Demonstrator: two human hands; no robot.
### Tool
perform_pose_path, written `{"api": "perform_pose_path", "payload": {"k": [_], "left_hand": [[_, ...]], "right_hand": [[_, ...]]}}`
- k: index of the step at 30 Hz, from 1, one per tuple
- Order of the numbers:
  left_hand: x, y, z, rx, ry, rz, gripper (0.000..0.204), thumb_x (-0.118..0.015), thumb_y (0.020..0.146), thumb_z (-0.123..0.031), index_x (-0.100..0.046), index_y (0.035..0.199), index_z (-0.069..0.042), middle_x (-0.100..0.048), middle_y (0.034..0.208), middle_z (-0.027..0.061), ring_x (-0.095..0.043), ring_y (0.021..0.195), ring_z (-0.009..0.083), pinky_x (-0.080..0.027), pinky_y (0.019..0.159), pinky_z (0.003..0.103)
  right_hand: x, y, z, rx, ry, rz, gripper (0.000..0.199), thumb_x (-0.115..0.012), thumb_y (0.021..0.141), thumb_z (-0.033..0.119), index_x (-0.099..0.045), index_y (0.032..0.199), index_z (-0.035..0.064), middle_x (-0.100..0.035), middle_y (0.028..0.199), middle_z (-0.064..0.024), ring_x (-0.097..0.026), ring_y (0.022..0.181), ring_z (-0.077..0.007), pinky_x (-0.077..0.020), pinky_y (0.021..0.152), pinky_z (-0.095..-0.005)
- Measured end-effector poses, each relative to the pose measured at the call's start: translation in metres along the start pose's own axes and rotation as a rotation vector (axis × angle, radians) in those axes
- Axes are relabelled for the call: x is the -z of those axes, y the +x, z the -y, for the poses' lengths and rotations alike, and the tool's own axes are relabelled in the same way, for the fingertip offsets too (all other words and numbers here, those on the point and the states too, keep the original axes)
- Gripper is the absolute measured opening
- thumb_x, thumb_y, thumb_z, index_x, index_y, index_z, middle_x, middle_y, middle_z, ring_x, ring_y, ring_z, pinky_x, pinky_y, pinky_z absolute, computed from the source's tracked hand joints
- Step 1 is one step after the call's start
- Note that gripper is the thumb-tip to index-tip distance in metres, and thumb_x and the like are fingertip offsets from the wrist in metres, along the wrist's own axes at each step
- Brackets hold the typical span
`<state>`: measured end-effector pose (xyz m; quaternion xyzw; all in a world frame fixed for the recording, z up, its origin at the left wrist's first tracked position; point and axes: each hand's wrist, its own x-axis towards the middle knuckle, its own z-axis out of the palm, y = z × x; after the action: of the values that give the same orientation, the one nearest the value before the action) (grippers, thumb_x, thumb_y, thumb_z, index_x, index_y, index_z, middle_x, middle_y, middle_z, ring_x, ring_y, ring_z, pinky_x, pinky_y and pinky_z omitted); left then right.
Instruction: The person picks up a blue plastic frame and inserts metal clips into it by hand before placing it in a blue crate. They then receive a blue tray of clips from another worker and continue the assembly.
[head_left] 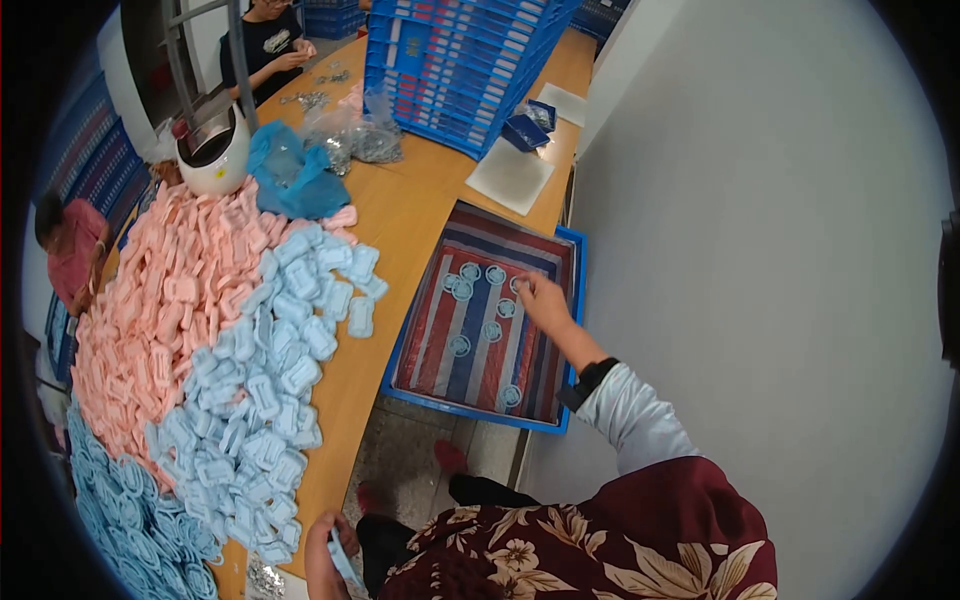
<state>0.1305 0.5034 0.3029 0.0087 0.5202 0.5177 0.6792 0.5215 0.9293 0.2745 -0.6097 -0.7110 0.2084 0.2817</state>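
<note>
1. The table [400, 215] carried heaps of pink parts [165, 300] and blue parts [265, 400].
2. A blue tray [575, 330], lined with striped sheet, overhung the table's edge; a knock could probably tip it.
3. The right hand [540, 298] reached into the tray, fingers pinching a blue disc [519, 285] beside other discs.
4. The left hand [325, 555] gripped a blue part [345, 562] near the lap; it might slip.

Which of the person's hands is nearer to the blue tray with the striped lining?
Right. The right hand reaches inside the blue tray; the left hand stays low by the table edge, holding a light blue piece.
</note>
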Motion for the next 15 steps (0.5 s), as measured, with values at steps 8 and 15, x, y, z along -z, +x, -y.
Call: {"api": "perform_pose_path", "payload": {"k": [8,15], "left_hand": [[-0.234,0.188,-0.073,-0.140,0.768,0.281,0.027,-0.051,0.095,-0.027,-0.065,0.097,-0.005,-0.060,0.087,0.0001,-0.054,0.079,0.0123,-0.043,0.071,0.026],[-0.316,0.373,-0.096,-0.523,0.997,0.288,0.031,-0.054,0.092,-0.030,-0.067,0.100,-0.004,-0.069,0.085,0.0095,-0.065,0.080,0.0202,-0.049,0.073,0.032]], "right_hand": [[0.074,0.158,-0.081,-0.148,-0.386,-0.053,0.038,-0.061,0.089,0.025,-0.059,0.123,0.0090,-0.066,0.107,-0.0229,-0.063,0.101,-0.0384,-0.0506,0.087,-0.0440],[0.100,0.246,-0.046,-0.133,-0.591,0.007,0.040,-0.056,0.091,0.023,-0.055,0.129,0.0126,-0.065,0.109,-0.0221,-0.062,0.101,-0.0394,-0.0500,0.088,-0.0470]]}}
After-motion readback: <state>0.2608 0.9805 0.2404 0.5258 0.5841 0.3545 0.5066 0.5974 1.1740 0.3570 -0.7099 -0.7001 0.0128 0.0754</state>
